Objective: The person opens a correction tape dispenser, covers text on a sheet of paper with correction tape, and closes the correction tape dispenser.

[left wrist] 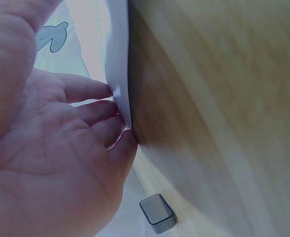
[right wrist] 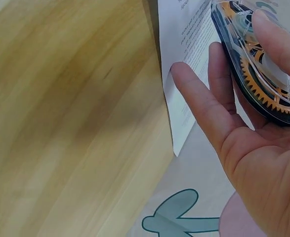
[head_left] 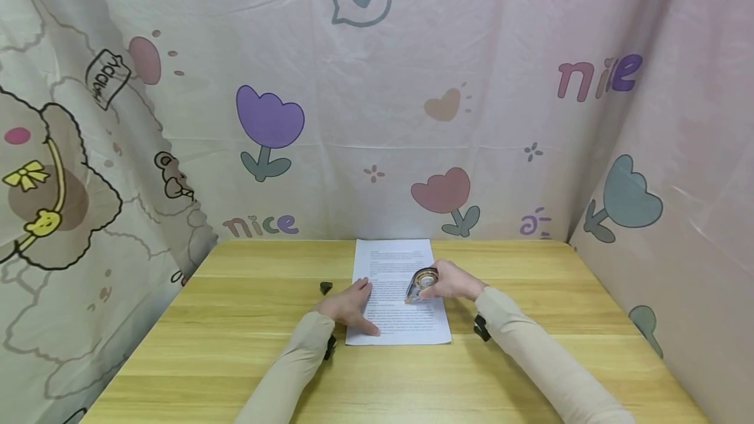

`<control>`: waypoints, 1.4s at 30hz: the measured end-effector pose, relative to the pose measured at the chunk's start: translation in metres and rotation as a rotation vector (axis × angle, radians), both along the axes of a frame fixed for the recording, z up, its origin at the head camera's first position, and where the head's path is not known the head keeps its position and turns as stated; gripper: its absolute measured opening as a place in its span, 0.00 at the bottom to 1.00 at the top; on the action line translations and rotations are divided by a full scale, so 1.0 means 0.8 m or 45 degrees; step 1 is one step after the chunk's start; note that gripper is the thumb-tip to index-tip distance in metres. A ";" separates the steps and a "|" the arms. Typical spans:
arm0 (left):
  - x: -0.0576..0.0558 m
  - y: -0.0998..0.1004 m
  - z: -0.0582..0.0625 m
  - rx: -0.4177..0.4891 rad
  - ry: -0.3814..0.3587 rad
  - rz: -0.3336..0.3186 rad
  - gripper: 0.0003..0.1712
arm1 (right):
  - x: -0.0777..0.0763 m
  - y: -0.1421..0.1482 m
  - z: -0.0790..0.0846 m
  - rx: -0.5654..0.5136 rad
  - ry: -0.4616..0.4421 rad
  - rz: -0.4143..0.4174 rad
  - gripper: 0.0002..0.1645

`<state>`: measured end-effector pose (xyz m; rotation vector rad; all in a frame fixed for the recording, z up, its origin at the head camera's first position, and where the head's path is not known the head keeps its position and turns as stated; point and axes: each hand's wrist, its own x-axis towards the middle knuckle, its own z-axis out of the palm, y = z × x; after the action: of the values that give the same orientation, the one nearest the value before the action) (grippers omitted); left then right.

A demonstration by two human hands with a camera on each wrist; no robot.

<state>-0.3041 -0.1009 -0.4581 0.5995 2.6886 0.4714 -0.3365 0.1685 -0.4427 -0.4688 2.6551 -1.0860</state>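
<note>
A printed sheet of paper (head_left: 406,335) lies on the wooden table, its far end by the patterned cloth. My left hand (head_left: 349,306) rests on its left edge, fingers extended and thumb spread toward the near side. In the left wrist view the fingertips (left wrist: 120,123) press along the paper's edge. My right hand (head_left: 453,281) grips a correction tape dispenser (head_left: 421,283) with a clear case and orange gears (right wrist: 256,74), tip angled down to the text. In the right wrist view, one finger reaches past the dispenser onto the sheet.
A small dark translucent cap (head_left: 326,287) lies on the table left of the paper; the left wrist view shows this cap (left wrist: 157,213) beyond the hand. Around the wooden table (head_left: 247,319) hangs a printed cloth (head_left: 365,84) at the back and sides.
</note>
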 end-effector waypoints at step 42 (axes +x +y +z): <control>0.001 0.000 0.001 0.012 -0.003 0.009 0.66 | 0.001 0.017 -0.003 0.012 0.018 -0.030 0.15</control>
<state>-0.3030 -0.1009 -0.4576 0.5917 2.6884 0.4865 -0.3360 0.1817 -0.4448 -0.4460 2.6835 -1.0801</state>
